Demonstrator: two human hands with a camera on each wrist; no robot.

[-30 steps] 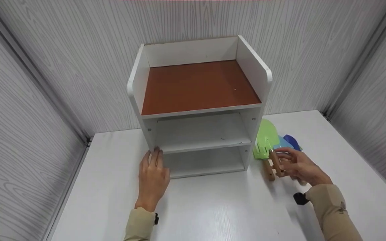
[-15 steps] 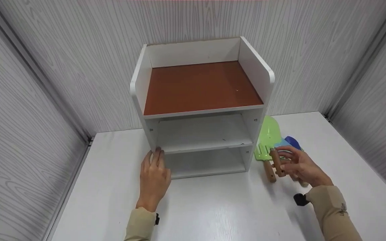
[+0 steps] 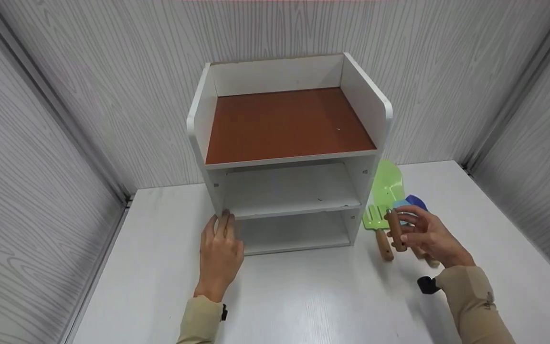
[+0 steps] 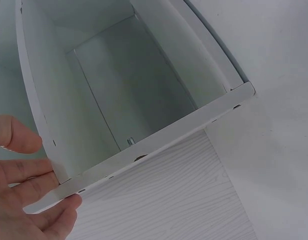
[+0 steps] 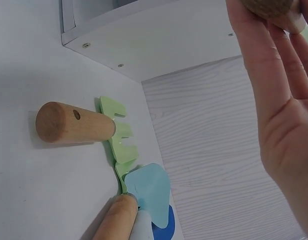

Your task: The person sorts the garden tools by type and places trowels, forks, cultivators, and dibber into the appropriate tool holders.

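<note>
In the head view my right hand (image 3: 430, 236) pinches the wooden handle (image 3: 396, 231) of a green garden trowel (image 3: 388, 184), blade pointing away. The trowel is raised above the table, right of the white shelf unit (image 3: 366, 184). In the right wrist view its handle end (image 5: 276, 9) is at the top. Below lies a green hand fork (image 3: 375, 219) with a wooden handle. My left hand (image 3: 220, 253) touches the front left edge of the unit, fingers mostly straight. In the left wrist view its fingers (image 4: 36, 187) lie on both sides of the panel edge.
A light blue blade (image 5: 150, 190) and a dark blue blade (image 5: 166, 229) lie beside the fork, partly behind my right hand in the head view. The unit has a brown top (image 3: 289, 124) with raised sides. Behind stands a wood-grain wall (image 3: 127, 95).
My right hand stays nearly in place while the green trowel's blade has shifted away and slightly right, apart from the fork. The left hand holds its position at the unit.
</note>
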